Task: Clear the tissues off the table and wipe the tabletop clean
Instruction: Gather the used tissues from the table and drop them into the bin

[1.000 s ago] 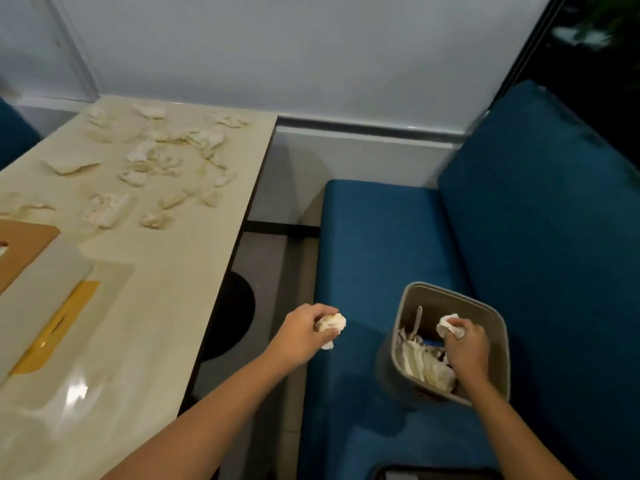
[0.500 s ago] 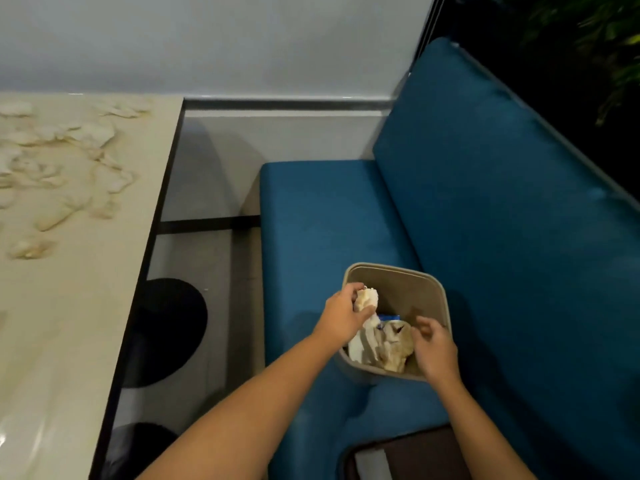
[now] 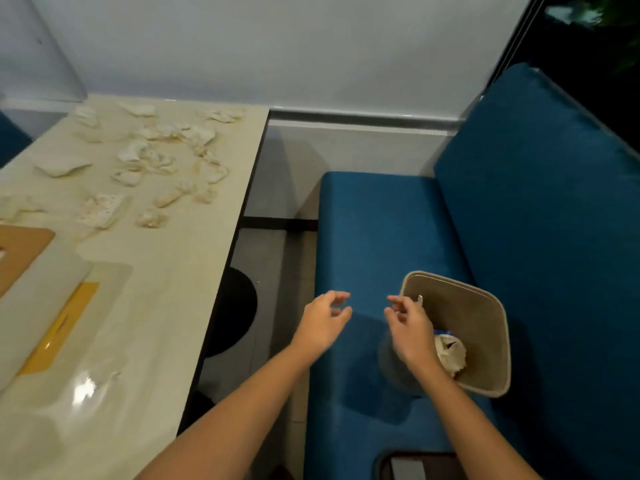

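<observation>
Both hands are bare and hold nothing. The left hand (image 3: 323, 318) hangs over the front edge of the blue bench seat (image 3: 374, 220), fingers loosely curled and thumb a little apart from them. The right hand (image 3: 410, 329) is just beside it, in front of the near left rim of the tan waste bin (image 3: 460, 306), its fingers also slack and part-curled. The 2 hands are near each other but do not touch. The bin stands on the seat against the backrest, and crumpled tissue (image 3: 450, 351) lies inside it. Many more used tissues (image 3: 162, 157) lie scattered over the far half of the pale table (image 3: 166, 271), to the left of the bench. At the table's near left edge sit a brown-topped box (image 3: 20, 254) and a yellow strip (image 3: 62, 327) under clear plastic.
</observation>
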